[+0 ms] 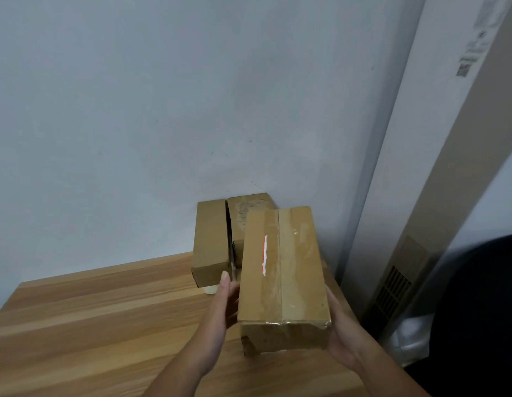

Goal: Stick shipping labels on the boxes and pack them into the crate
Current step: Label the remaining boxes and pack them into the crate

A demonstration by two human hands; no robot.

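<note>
A wooden surface (105, 325) stands against a pale wall (134, 110). Over it the hands hold a taped box (280, 276) between them. The left hand (223, 305) presses flat on its left side, fingers straight. The right hand (345, 342) supports the right side, its fingers hidden, so their curl cannot be told. Two more boxes (212, 242) stand behind. No label or crate shows. Probably the box is being brought for labelling and must next be set down flat.
</note>
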